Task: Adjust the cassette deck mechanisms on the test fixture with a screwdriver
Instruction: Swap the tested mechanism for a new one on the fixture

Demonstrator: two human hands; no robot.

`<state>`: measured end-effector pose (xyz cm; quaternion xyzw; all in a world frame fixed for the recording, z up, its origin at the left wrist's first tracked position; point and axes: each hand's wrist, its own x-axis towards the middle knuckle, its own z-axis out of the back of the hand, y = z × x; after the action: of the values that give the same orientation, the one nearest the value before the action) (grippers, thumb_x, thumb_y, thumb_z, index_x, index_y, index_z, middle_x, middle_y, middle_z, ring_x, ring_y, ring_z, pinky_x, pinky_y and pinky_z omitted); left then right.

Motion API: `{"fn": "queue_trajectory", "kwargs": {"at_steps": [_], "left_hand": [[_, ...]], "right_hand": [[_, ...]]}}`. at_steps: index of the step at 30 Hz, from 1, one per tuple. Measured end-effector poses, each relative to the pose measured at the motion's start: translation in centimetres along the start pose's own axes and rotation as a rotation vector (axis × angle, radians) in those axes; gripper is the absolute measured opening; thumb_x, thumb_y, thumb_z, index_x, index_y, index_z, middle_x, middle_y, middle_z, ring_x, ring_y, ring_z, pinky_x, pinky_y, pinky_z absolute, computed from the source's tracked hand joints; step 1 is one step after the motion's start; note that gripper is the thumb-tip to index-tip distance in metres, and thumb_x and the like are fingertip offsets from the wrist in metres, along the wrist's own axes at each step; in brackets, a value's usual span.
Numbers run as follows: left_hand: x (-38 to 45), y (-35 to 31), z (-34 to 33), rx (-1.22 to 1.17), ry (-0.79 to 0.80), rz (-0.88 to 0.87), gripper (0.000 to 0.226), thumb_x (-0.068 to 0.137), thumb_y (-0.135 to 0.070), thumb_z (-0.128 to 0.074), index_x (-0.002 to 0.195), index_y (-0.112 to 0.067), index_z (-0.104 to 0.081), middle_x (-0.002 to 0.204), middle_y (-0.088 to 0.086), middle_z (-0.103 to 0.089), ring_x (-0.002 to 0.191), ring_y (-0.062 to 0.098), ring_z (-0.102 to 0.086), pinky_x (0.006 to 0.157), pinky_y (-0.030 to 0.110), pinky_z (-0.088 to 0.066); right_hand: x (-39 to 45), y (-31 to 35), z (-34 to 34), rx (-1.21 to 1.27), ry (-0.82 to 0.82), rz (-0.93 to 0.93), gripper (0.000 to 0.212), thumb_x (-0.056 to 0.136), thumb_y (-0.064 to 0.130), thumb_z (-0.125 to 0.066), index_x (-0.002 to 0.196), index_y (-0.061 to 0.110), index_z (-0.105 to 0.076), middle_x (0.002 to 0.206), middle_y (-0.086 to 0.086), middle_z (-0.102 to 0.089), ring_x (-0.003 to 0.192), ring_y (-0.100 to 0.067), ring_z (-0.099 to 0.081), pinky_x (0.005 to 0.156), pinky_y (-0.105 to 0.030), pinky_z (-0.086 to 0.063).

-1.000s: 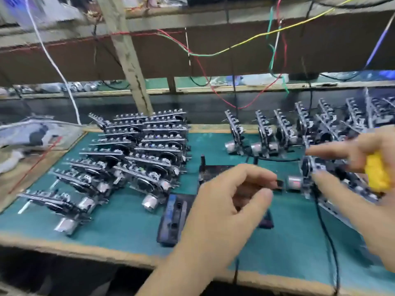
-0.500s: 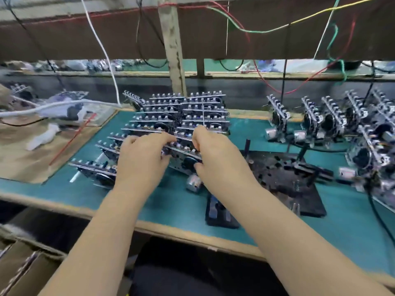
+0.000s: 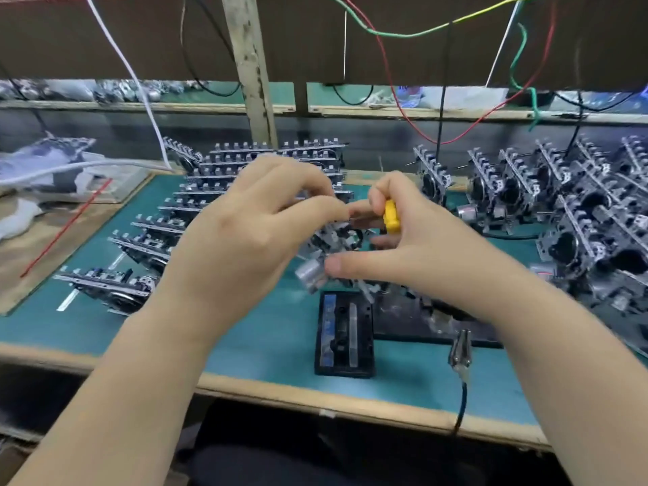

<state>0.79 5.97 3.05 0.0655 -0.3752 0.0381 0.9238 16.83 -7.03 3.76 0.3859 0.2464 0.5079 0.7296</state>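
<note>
Here the left hand (image 3: 252, 236) pinches a cassette deck mechanism (image 3: 331, 245) in the air between both hands, above the counter (image 3: 266, 342). The right hand (image 3: 413, 240) clasps the yellow screwdriver (image 3: 391, 216) and steadies the mechanism's near edge with its thumb, probably to carry it to the test fixture (image 3: 413, 320) just below.

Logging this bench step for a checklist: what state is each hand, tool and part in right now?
Left hand: grip on the held deck.
Right hand: grip on the screwdriver, thumb against the deck.
Screwdriver: yellow handle in fingers; tip hidden.
Held deck: lifted above the mat, between both hands.
Left stack: decks lying in rows.
Right decks: standing on edge.
Cassette: flat on the mat.
</note>
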Motion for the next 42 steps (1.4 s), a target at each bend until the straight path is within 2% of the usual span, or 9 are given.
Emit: {"fn": "queue_trajectory", "kwargs": {"at_steps": [4, 9, 13, 18, 26, 28, 30, 34, 42], "left_hand": [[2.1, -1.1, -0.1, -0.070, -0.103, -0.049, 0.024, 0.093, 0.011, -0.063, 0.108, -0.003, -0.075, 0.105, 0.015, -0.066, 0.097, 0.034, -0.057, 0.090, 0.025, -0.040], [3.9, -3.1, -1.4, -0.164, -0.184, -0.040, 0.025, 0.091, 0.014, -0.061, 0.107, -0.001, -0.075, 0.105, 0.016, -0.065, 0.099, 0.033, -0.058, 0.091, 0.025, -0.041], [4.5, -2.8, -2.1, -0.373, -0.138, 0.043, 0.048, 0.085, 0.006, -0.070, 0.130, -0.008, -0.062, 0.124, 0.004, -0.059, 0.118, 0.024, -0.056, 0.100, 0.036, -0.047], [2.6, -1.1, -4.3, -0.411, 0.267, 0.509, 0.085, 0.074, -0.044, -0.084, 0.148, -0.030, -0.044, 0.130, -0.016, -0.057, 0.121, 0.002, -0.051, 0.105, 0.032, -0.043], [1.1, -0.4, -5.9, -0.302, 0.225, 0.613, 0.048, 0.086, -0.020, -0.076, 0.121, -0.045, -0.054, 0.099, -0.022, -0.065, 0.094, 0.012, -0.064, 0.080, 0.034, -0.052], [-0.4, 0.7, -5.3, -0.235, 0.206, 0.643, 0.053, 0.084, -0.016, -0.077, 0.121, -0.043, -0.051, 0.095, -0.021, -0.063, 0.088, 0.015, -0.062, 0.074, 0.034, -0.049], [-2.2, 1.6, -4.8, -0.172, 0.195, 0.705, 0.057, 0.081, -0.013, -0.077, 0.123, -0.041, -0.050, 0.090, -0.017, -0.062, 0.079, 0.018, -0.058, 0.068, 0.037, -0.048], [-4.7, 2.7, -5.3, -0.138, 0.208, 0.870, 0.058, 0.079, -0.011, -0.078, 0.124, -0.038, -0.053, 0.083, -0.013, -0.059, 0.065, 0.009, -0.050, 0.059, 0.030, -0.038], [-3.6, -0.1, -6.0, 0.011, 0.117, 0.685, 0.047, 0.085, -0.003, -0.069, 0.130, -0.012, -0.058, 0.137, 0.006, -0.051, 0.130, 0.029, -0.042, 0.103, 0.040, -0.038]], "right_hand": [[0.1, -0.5, 2.1, 0.037, 0.121, -0.040, 0.068, 0.059, 0.062, -0.085, 0.103, 0.030, -0.044, 0.073, 0.036, -0.055, 0.064, 0.009, -0.051, 0.066, -0.029, -0.037], [-0.5, -0.9, 3.4, 0.181, 0.136, -0.095, 0.088, 0.050, 0.063, -0.080, 0.127, 0.039, -0.047, 0.143, -0.023, -0.048, 0.116, -0.040, -0.056, 0.110, -0.070, -0.031], [-0.6, -2.1, 3.8, 0.197, 0.099, -0.094, 0.084, 0.051, 0.062, -0.079, 0.122, 0.032, -0.046, 0.130, -0.024, -0.055, 0.106, -0.028, -0.060, 0.103, -0.062, -0.042], [-0.7, -4.0, 4.7, 0.302, 0.030, -0.170, 0.084, 0.054, 0.060, -0.079, 0.126, 0.027, -0.049, 0.130, -0.010, -0.064, 0.122, -0.020, -0.060, 0.110, -0.052, -0.039], [-1.4, -4.6, 4.8, 0.325, -0.107, -0.138, 0.083, 0.059, 0.062, -0.077, 0.126, 0.027, -0.045, 0.141, -0.018, -0.052, 0.100, -0.019, -0.068, 0.071, -0.023, -0.056], [-2.4, -5.0, 5.5, 0.351, -0.139, -0.131, 0.078, 0.052, 0.063, -0.078, 0.119, 0.040, -0.046, 0.131, -0.003, -0.063, 0.118, -0.016, -0.065, 0.098, -0.043, -0.051], [-3.2, -5.4, 6.1, 0.362, -0.167, -0.120, 0.064, 0.051, 0.060, -0.080, 0.108, 0.049, -0.051, 0.100, 0.028, -0.072, 0.091, 0.008, -0.069, 0.083, -0.032, -0.045], [-3.5, -7.2, 7.6, 0.098, -0.288, -0.201, 0.063, 0.049, 0.072, -0.076, 0.093, 0.039, -0.045, 0.067, 0.020, -0.066, 0.050, 0.001, -0.049, 0.058, -0.025, -0.036], [-0.8, -7.1, 7.7, -0.586, -0.113, 0.020, 0.060, 0.056, 0.046, -0.080, 0.089, 0.038, -0.031, 0.070, 0.000, -0.049, 0.055, -0.017, -0.039, 0.051, -0.035, -0.033]]}}
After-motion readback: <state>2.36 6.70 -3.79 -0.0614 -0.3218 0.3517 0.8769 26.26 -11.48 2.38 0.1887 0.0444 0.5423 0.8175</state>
